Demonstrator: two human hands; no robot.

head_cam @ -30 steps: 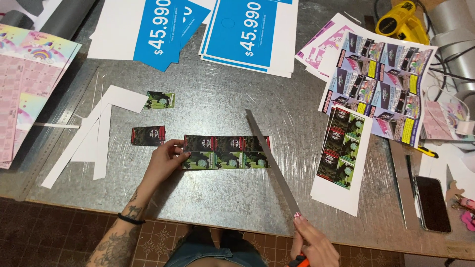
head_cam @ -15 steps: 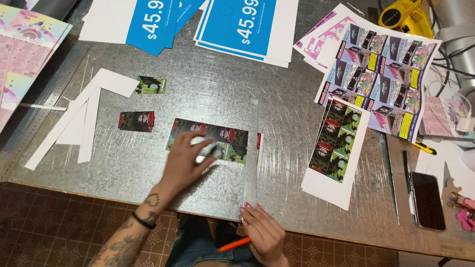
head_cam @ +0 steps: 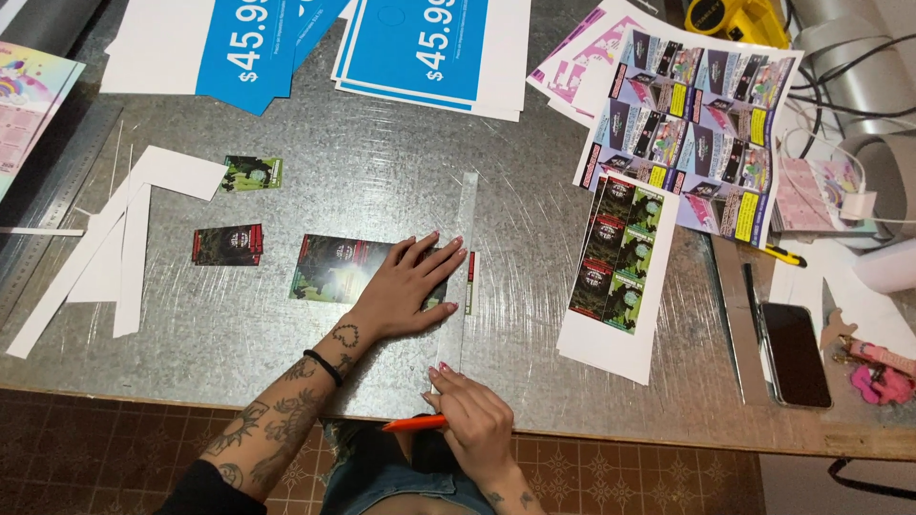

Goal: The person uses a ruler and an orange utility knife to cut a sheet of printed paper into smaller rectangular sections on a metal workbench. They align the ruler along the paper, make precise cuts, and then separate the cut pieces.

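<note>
My left hand (head_cam: 408,286) lies flat, fingers spread, on a dark printed strip of cards (head_cam: 334,267) and presses it to the metal table (head_cam: 382,181). Its fingertips touch a long steel ruler (head_cam: 462,257) that lies straight across the strip's right end. A narrow piece of the strip (head_cam: 471,282) shows to the right of the ruler. My right hand (head_cam: 469,416) grips an orange craft knife (head_cam: 412,422) at the near end of the ruler, by the table's front edge.
Two small piles of cut cards (head_cam: 227,243) (head_cam: 252,173) and white paper offcuts (head_cam: 114,248) lie to the left. Blue price signs (head_cam: 420,48) are at the back. Printed sheets (head_cam: 620,257) (head_cam: 692,124), a phone (head_cam: 794,353) and a yellow tool (head_cam: 730,19) are on the right.
The ruler went from raised and slanted to lying flat across the strip's right end. My left hand moved from the strip's left end onto it. My right hand came down to the ruler's near end.
</note>
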